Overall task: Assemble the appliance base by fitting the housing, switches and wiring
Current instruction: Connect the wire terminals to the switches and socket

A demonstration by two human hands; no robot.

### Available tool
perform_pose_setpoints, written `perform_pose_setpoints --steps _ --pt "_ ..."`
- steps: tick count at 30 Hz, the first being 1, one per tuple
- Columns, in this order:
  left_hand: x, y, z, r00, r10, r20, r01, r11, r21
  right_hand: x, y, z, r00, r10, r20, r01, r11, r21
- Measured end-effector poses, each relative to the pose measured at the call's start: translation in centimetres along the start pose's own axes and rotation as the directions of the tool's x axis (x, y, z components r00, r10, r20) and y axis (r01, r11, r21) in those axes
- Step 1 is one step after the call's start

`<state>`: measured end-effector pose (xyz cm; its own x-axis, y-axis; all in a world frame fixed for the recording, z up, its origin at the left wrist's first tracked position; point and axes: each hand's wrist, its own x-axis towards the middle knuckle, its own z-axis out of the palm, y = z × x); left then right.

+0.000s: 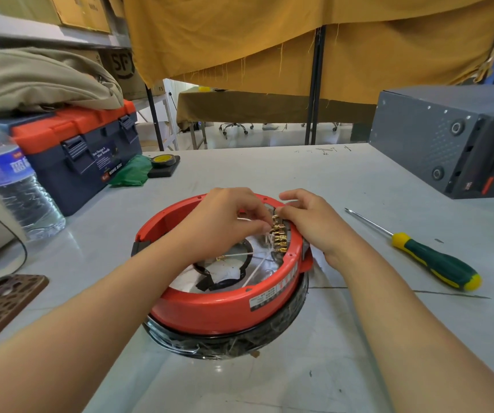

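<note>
A round red housing sits upside down on a black ring in the middle of the table. Inside its right wall runs a row of brass terminals with white wires leading to them. My left hand reaches into the housing from the left and pinches a wire connector at the upper end of the terminal row. My right hand lies over the right rim, its fingers curled on the switch block behind the terminals. A black bracket lies on the housing floor.
A green-and-yellow screwdriver lies to the right. A grey metal box stands at the back right. At left are a water bottle, a blue-and-orange toolbox, a tape roll and a brown phone case.
</note>
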<state>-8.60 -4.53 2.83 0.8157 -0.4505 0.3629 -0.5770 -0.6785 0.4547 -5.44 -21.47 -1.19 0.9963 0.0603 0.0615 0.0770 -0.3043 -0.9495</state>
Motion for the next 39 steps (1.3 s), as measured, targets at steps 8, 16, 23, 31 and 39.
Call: perform_pose_setpoints --steps 8,16,23,31,39 --pt "-1.9 -3.3 -2.9 0.944 -0.298 -0.139 0.327 0.901 0.284 -0.8 -0.5 -0.9 0.988 0.152 0.006 -0.147 0.960 -0.237" --pt "-4.0 -4.9 -2.8 0.873 -0.467 -0.138 0.487 0.844 0.223 -0.9 -0.5 -1.2 0.977 0.207 0.048 -0.189 0.950 -0.249" --pt "-4.1 -4.7 -2.9 0.775 -0.476 -0.415 0.458 0.876 -0.151 -0.5 -2.4 -0.9 0.978 0.141 0.157 -0.160 0.980 0.115" --pt "-4.1 -3.8 -3.0 0.737 -0.452 -0.502 0.259 0.875 -0.409 -0.5 -6.0 -1.5 0.995 -0.087 -0.040 0.094 0.958 0.272" --pt "-3.0 -2.8 -4.5 0.795 -0.558 -0.239 0.212 0.623 -0.753 -2.5 -11.6 -2.7 0.865 -0.503 -0.008 0.486 0.841 -0.238"
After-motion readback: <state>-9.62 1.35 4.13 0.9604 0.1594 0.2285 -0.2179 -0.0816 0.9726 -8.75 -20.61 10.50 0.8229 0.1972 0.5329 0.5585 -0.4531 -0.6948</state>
